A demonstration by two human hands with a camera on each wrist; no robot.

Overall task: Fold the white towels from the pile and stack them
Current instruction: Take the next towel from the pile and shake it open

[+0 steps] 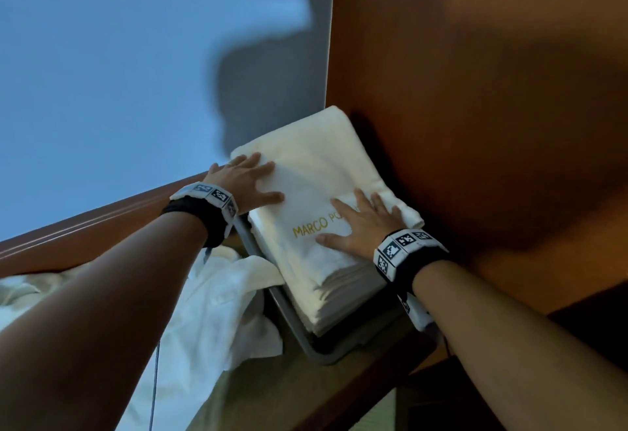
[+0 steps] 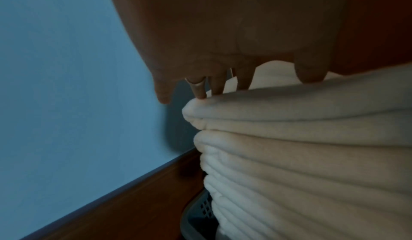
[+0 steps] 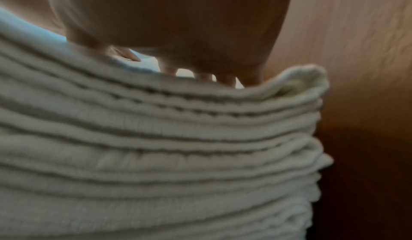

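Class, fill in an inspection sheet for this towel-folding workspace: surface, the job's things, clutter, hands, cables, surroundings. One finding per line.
Surface: wooden ledge, mostly covered.
Job's things: stack of folded white towels in a grey basket; top towel has gold lettering; unfolded white towels heaped on the left.
Clutter: nothing seen.
Hands: left hand and right hand both lie flat on the top towel, no grip.
Cables: thin cord hanging under the left forearm.
Surroundings: blue wall; wooden panel.

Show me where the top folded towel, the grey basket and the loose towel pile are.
top folded towel (image 1: 306,172), head view, bare upper face
grey basket (image 1: 316,352), head view, near rim
loose towel pile (image 1: 217,298), head view, crumpled middle
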